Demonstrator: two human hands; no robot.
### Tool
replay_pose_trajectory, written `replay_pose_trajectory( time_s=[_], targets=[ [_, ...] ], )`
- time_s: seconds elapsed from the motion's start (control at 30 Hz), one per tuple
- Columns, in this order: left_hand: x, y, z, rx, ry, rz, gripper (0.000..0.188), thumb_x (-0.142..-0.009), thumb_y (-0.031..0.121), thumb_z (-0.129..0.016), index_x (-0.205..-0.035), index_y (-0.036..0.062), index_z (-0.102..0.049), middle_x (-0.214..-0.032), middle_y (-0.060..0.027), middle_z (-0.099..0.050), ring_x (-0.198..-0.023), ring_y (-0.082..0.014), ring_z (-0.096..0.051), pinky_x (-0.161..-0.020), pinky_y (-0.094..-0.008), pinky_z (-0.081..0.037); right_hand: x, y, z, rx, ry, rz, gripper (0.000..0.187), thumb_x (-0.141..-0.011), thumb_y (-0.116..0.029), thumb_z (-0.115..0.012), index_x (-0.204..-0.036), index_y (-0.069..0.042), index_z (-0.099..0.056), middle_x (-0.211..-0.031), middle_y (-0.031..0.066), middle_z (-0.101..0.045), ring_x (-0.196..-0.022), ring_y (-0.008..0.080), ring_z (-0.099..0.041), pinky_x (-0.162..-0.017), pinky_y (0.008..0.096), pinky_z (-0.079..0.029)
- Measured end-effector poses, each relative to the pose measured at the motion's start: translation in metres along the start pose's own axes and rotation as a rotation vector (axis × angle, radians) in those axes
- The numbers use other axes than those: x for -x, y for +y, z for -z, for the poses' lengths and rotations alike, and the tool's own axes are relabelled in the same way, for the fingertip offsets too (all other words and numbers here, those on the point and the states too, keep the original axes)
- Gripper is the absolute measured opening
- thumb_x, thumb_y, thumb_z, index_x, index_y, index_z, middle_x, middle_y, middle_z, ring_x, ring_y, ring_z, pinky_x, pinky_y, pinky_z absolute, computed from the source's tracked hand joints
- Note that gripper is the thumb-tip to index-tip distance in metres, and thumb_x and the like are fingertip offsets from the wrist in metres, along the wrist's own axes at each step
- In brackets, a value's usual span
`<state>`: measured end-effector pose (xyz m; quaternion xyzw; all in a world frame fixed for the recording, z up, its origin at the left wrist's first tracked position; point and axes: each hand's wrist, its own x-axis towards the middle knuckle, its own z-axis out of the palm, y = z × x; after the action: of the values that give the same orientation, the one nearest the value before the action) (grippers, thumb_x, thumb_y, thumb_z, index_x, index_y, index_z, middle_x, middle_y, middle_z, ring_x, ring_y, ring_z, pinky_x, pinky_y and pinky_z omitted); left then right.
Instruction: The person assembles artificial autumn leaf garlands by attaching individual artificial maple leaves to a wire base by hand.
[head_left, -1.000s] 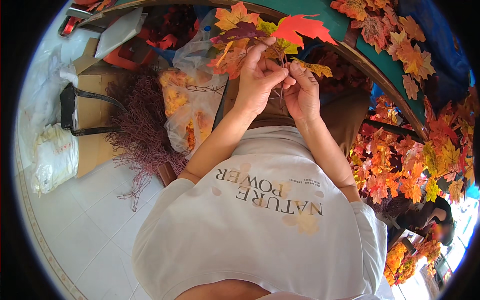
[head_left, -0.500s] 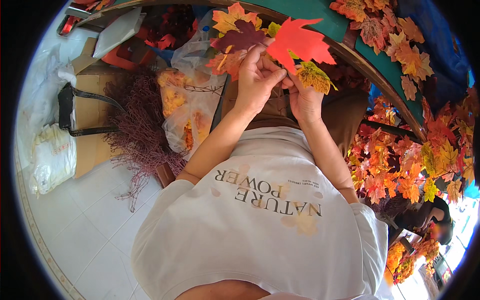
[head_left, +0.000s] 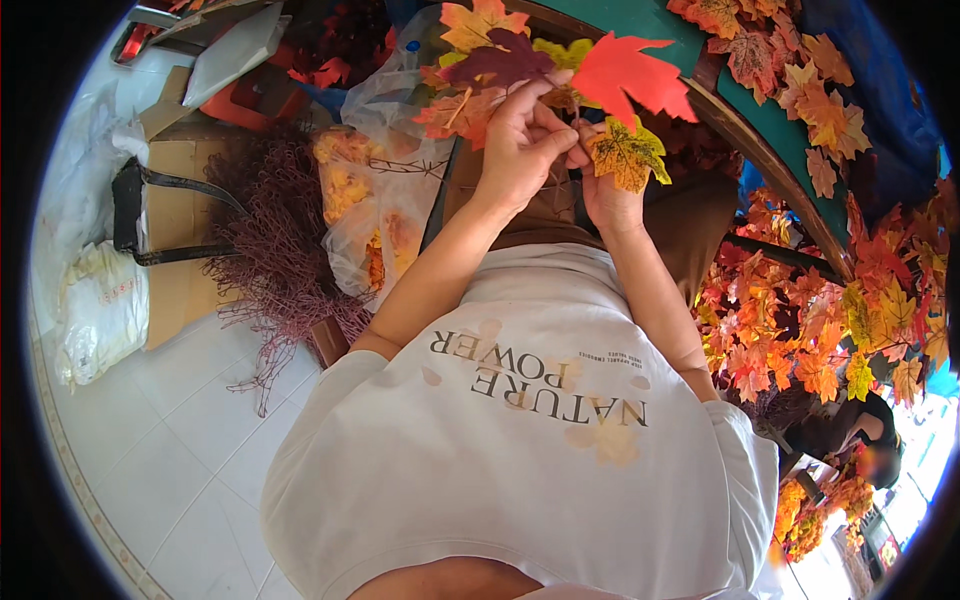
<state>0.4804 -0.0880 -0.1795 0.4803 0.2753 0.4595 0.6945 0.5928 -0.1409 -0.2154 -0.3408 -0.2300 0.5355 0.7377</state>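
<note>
My left hand (head_left: 522,148) is closed in a pinch on a spray of artificial maple leaves. Around its fingers spread a dark purple leaf (head_left: 498,62), an orange-yellow leaf (head_left: 480,24) and a bright red leaf (head_left: 636,76). Close beside it, my right hand (head_left: 610,200) is closed too, its fingertips meeting those of the left. A yellow-green leaf (head_left: 628,155) with dark veins lies over the right fingers and partly hides them; its stem is at the fingertips. What exactly joins the stems between the fingers is too small to make out.
A green-topped table (head_left: 655,28) with a wooden edge curves ahead, with loose maple leaves (head_left: 785,75) on it. To the left stand a bundle of purplish twigs (head_left: 280,220), a clear bag (head_left: 375,225) of orange leaves and a cardboard box (head_left: 185,200). More leaf sprays (head_left: 760,330) fill the right.
The yellow-green leaf has turned to face upward more fully over my right hand. The red leaf has shifted right, and the spray has tilted slightly with my left hand.
</note>
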Motion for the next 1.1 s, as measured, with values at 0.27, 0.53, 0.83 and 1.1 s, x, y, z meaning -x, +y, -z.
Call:
replay_pose_trajectory(
  time_s=[0.27, 0.53, 0.83, 1.1],
  targets=[
    [-0.001, 0.004, 0.003, 0.067, 0.004, 0.034, 0.06, -0.076, -0.014, -0.058, -0.131, 0.0011, -0.041, -0.075, -0.0049, -0.054, -0.062, -0.0157, -0.062, -0.054, -0.0247, -0.049, 0.003, 0.001, -0.005, -0.102, 0.037, -0.062, 0.01, -0.086, -0.011, -0.061, -0.093, -0.006, -0.055, -0.085, 0.006, -0.06, -0.071, 0.0156, -0.058, -0.066, 0.0286, -0.048],
    [0.0, 0.002, 0.001, 0.103, -0.035, 0.046, 0.058, -0.077, -0.013, -0.057, -0.13, 0.0002, -0.041, -0.076, -0.005, -0.054, -0.059, -0.0168, -0.06, -0.053, -0.026, -0.047, 0.005, 0.009, 0.0, -0.236, -0.002, -0.075, 0.014, -0.085, -0.005, -0.06, -0.096, -0.005, -0.052, -0.084, 0.0053, -0.058, -0.068, 0.0141, -0.054, -0.065, 0.0273, -0.046],
    [-0.004, 0.0, 0.003, 0.221, -0.032, 0.067, 0.061, -0.075, -0.015, -0.056, -0.132, 0.002, -0.04, -0.074, -0.0065, -0.054, -0.06, -0.0175, -0.061, -0.054, -0.0274, -0.051, 0.004, -0.003, -0.014, -0.298, 0.116, -0.104, 0.009, -0.085, -0.004, -0.061, -0.093, -0.004, -0.057, -0.09, 0.0079, -0.061, -0.07, 0.0144, -0.055, -0.064, 0.0268, -0.046],
    [-0.004, -0.003, 0.004, 0.204, -0.025, 0.061, 0.061, -0.076, -0.016, -0.055, -0.132, 0.0024, -0.039, -0.074, -0.006, -0.054, -0.059, -0.0162, -0.06, -0.054, -0.0262, -0.049, 0.004, 0.001, -0.01, -0.256, 0.067, -0.082, 0.01, -0.085, -0.002, -0.06, -0.094, -0.004, -0.056, -0.088, 0.0077, -0.06, -0.07, 0.0158, -0.056, -0.067, 0.0277, -0.047]
  ],
)
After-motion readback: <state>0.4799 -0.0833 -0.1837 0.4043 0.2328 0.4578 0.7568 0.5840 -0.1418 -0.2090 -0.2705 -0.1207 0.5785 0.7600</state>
